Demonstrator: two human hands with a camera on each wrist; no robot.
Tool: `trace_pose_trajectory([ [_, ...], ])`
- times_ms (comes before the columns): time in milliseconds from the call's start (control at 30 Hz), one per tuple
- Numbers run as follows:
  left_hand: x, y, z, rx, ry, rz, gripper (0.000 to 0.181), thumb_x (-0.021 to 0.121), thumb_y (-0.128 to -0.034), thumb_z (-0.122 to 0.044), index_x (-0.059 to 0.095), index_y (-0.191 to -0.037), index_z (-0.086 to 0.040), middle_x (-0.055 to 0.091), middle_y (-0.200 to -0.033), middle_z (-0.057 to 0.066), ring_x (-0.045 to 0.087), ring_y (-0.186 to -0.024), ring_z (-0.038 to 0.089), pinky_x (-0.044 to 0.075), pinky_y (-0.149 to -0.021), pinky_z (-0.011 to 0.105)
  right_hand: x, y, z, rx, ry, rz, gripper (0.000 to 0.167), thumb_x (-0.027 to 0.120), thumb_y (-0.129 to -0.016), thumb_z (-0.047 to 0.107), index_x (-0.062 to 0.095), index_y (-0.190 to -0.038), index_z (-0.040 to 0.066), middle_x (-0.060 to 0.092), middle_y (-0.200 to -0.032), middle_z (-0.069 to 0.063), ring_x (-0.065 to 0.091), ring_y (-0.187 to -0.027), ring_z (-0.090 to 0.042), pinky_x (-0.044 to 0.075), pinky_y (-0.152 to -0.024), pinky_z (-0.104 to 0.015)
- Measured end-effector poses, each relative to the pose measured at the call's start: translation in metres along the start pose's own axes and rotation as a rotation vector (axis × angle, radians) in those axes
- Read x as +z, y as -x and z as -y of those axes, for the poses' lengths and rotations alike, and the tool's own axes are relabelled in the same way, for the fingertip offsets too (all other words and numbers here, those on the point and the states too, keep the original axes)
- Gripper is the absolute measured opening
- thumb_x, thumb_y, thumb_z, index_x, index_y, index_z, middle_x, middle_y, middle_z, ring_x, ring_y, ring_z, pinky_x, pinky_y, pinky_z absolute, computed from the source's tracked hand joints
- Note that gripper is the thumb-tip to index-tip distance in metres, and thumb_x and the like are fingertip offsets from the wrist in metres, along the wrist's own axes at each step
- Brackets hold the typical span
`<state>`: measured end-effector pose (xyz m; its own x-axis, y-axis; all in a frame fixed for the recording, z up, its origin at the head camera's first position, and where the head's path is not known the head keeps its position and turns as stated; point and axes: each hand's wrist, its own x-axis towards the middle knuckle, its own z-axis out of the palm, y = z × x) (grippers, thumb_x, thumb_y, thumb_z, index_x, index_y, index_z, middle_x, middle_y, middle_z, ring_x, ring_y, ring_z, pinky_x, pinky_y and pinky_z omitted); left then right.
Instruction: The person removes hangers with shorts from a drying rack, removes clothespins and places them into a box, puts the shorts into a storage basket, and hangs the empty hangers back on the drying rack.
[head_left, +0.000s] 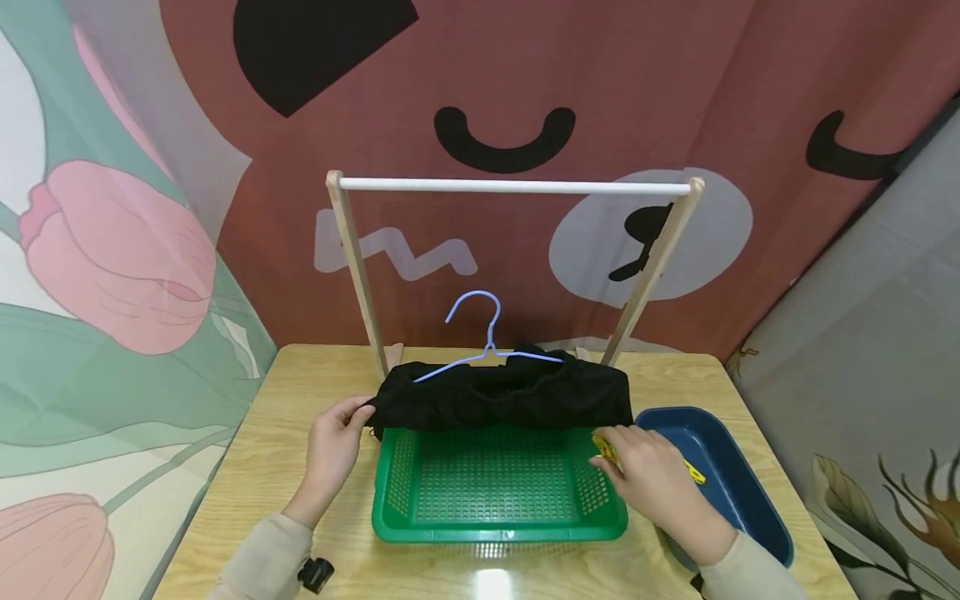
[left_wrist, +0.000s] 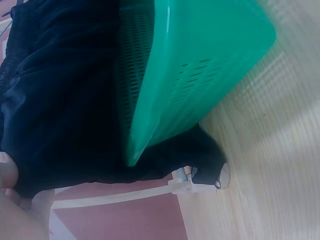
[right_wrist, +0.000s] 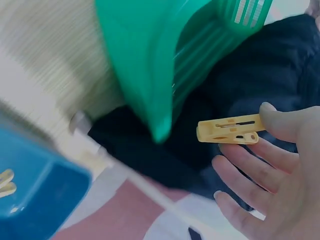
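Observation:
A black garment [head_left: 495,400] with a gathered edge lies across the back of the green basket [head_left: 498,533]. My left hand [head_left: 333,442] pinches its left corner between thumb and fingers; in the left wrist view, the dark cloth [left_wrist: 65,100] hangs beside the basket's wall. My right hand [head_left: 651,468] holds a yellow clothespin [right_wrist: 227,131] between thumb and index finger, near the garment's right end. The other fingers of that hand are loosely bent. A light blue hanger [head_left: 491,329] sits at the garment's upper edge, hook upward; the cloth hides its lower part.
Behind the garment stands a wooden rack with a white bar [head_left: 517,186]. A dark blue tray [head_left: 738,467] lies to the right, with a yellow clothespin [head_left: 694,472] in it. Patterned curtains [head_left: 517,75] enclose the wooden table [head_left: 300,375].

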<state>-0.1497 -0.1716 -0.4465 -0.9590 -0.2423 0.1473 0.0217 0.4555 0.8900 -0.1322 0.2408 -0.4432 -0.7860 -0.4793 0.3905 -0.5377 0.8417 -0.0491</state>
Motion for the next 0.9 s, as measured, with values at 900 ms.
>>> trace_pose_trajectory([
  [900, 0.000, 0.004, 0.001, -0.006, 0.006, 0.006, 0.018, 0.061, -0.0989, -0.009, 0.074, -0.107, 0.000, 0.072, -0.103, 0.015, 0.066, -0.092, 0.026, 0.050, -0.072, 0.020, -0.002, 0.073, -0.082, 0.360, -0.014, 0.339, 0.028, 0.082, -0.082, 0.022, 0.068, -0.095, 0.002, 0.062, -0.070, 0.002, 0.054, -0.054, -0.009, 0.044, -0.045, -0.030],
])
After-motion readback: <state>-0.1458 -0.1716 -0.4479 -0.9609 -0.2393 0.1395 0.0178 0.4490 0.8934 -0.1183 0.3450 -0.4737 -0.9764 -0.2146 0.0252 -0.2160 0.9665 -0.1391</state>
